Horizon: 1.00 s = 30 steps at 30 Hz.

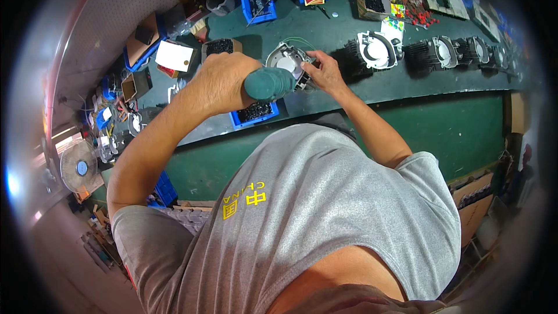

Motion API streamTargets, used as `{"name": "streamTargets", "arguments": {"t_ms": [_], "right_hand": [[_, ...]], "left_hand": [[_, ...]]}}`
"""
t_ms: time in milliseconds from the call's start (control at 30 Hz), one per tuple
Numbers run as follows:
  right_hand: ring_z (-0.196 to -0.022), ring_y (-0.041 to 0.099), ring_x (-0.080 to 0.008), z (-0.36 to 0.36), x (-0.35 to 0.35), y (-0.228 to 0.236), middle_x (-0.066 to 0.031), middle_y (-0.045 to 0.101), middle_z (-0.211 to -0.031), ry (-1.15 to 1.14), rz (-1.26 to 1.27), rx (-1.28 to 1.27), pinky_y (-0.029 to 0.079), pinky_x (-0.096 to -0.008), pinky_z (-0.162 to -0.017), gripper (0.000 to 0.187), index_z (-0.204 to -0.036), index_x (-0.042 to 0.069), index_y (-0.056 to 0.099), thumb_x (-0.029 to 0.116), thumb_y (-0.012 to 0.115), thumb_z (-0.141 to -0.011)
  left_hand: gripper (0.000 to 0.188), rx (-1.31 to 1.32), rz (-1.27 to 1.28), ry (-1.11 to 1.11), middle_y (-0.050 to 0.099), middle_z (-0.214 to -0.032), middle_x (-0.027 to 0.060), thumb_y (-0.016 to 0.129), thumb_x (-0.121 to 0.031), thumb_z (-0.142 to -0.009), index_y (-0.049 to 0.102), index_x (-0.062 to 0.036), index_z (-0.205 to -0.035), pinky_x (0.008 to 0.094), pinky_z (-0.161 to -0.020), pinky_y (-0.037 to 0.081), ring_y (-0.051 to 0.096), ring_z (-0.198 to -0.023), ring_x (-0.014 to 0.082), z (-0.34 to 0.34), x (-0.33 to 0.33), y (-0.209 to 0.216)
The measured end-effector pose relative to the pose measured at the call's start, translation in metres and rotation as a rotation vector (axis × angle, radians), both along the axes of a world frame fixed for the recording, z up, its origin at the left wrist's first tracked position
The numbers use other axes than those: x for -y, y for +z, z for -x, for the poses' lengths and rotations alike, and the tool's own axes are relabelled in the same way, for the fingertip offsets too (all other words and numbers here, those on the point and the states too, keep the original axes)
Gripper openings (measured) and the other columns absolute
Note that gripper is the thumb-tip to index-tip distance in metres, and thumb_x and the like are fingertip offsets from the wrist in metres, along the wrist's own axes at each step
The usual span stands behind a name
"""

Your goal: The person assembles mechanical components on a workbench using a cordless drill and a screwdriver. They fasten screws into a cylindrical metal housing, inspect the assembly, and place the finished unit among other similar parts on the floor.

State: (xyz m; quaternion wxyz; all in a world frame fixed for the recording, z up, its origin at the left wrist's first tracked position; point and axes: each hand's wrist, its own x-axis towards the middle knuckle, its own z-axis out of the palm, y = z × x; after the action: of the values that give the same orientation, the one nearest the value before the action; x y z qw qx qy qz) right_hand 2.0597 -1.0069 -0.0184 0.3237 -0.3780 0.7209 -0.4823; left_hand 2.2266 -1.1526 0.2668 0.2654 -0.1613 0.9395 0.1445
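My left hand point(224, 81) is wrapped round a teal power screwdriver point(269, 85), seen from its rounded back end; the bit is hidden beneath it. The tool stands over the near left part of a metal lamp housing point(286, 58), pale inside with a dark rim. Thin green wires point(299, 39) loop out at the housing's far side. My right hand point(326, 73) grips the housing's right edge, thumb on the rim and fingers behind. Partly under the tool, near the bench edge, sits a blue bin point(256, 114) of small black parts.
To the right, several finned housings point(378, 52) stand in a row on the green bench point(325, 29). Farther back are a blue bin of screws point(258, 1), a box of black parts point(373, 3) and red-tipped pieces point(419, 17). A fan point(80, 166) stands left.
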Motion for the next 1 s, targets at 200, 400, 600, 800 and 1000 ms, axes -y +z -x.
{"name": "streamTargets", "arguments": {"t_ms": [200, 400, 600, 800, 1000], "right_hand": [[-0.069, 0.066, -0.0234, -0.001, -0.002, -0.002, -0.0162, 0.071, -0.083, -0.022, 0.004, -0.057, 0.055, -0.0367, -0.068, 0.051, -0.119, -0.003, 0.068, 0.033, 0.075, -0.083], [-0.072, 0.067, -0.0248, 0.002, -0.002, -0.003, -0.0182, 0.072, -0.087, 0.012, -0.021, 0.012, 0.055, -0.0373, -0.070, 0.053, -0.120, -0.003, 0.068, 0.033, 0.075, -0.083], [-0.074, 0.067, -0.0246, 0.000, 0.002, -0.004, -0.0163, 0.071, -0.086, -0.024, 0.011, 0.010, 0.055, -0.0370, -0.072, 0.050, -0.120, -0.001, 0.068, 0.032, 0.075, -0.083], [-0.075, 0.067, -0.0238, 0.003, 0.001, 0.001, -0.0154, 0.071, -0.085, -0.013, -0.018, 0.052, 0.054, -0.0365, -0.072, 0.049, -0.119, -0.001, 0.069, 0.033, 0.074, -0.085], [-0.071, 0.061, -0.0136, 0.005, -0.005, 0.023, -0.0076, 0.068, -0.083, -0.076, 0.058, 0.258, 0.050, -0.0290, -0.066, 0.044, -0.121, -0.002, 0.068, 0.030, 0.071, -0.092]], "left_hand": [[0.024, 0.067, 0.075, -0.102, 0.074, -0.085, 0.0172, 0.081, -0.015, -0.069, 0.071, -0.0077, -0.089, 0.0472, -0.075, 0.060, 0.074, -0.083, 0.0351, 0.014, -0.011, 0.000], [0.024, -0.010, 0.014, -0.014, 0.075, -0.085, 0.0166, 0.082, -0.014, -0.068, 0.071, -0.0089, -0.088, 0.0464, -0.074, 0.059, 0.074, -0.080, 0.0354, 0.002, -0.015, 0.002], [0.023, -0.123, -0.037, 0.159, 0.075, -0.088, 0.0149, 0.082, -0.017, -0.072, 0.072, -0.0082, -0.091, 0.0442, -0.078, 0.058, 0.073, -0.083, 0.0347, -0.028, -0.012, -0.006], [0.031, -0.239, -0.148, 0.331, 0.075, -0.095, 0.0146, 0.085, -0.021, -0.074, 0.073, -0.0070, -0.099, 0.0404, -0.082, 0.056, 0.072, -0.091, 0.0313, -0.053, -0.014, -0.001], [0.039, -0.549, -0.278, 0.662, 0.075, -0.100, 0.0102, 0.086, -0.021, -0.079, 0.071, -0.0026, -0.110, 0.0367, -0.083, 0.055, 0.070, -0.091, 0.0234, -0.105, -0.019, -0.014]]}}
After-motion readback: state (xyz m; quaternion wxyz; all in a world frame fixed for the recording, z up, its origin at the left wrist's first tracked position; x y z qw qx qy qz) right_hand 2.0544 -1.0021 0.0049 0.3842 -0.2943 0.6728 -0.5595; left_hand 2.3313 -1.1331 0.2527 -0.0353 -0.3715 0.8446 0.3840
